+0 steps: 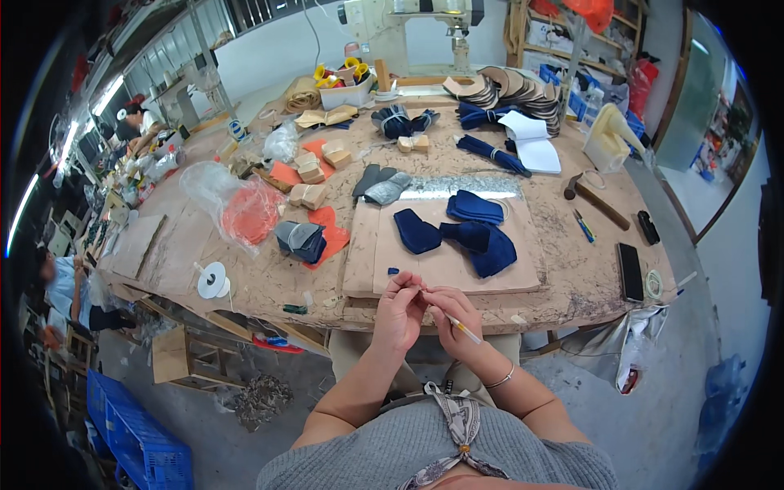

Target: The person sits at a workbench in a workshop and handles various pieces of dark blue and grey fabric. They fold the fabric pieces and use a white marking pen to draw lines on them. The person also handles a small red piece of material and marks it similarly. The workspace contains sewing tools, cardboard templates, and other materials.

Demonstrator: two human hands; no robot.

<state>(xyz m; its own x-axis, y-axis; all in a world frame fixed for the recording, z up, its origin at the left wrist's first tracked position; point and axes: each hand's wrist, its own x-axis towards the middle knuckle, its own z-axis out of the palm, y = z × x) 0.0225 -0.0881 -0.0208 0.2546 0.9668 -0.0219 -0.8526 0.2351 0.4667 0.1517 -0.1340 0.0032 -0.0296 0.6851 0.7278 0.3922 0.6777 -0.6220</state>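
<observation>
sitting at the near edge of a worn workbench (572, 278), the person has both hands raised together just in front of the table rim. left hand (398, 310): fingers curled, fingertips pinched toward the right hand's; what sits between the fingertips is too small to tell. right hand (453, 314): closed around a thin white pen-like tool (464, 328), which slants down and to the right out of the fist, its tip pointing away from the bench. a thin bracelet is on the right wrist. the two hands touch at the fingertips.

directly beyond the hands lies a pale cutting board (445, 265), flat on the bench. on it, several dark blue fabric pieces (457, 233) overlap in a loose cluster toward the board's far side; one tiny blue scrap (393, 270) lies apart near the front edge.

left of the board: a stack of grey-blue pieces on orange sheets (314, 237), and a clear plastic bag with orange material (245, 212). right of the board: a black phone (630, 271) flat near the rim, a roll of tape (653, 283) just beside it, a hammer (594, 198) farther back. a sewing machine (425, 24) stands at the far end.
</observation>
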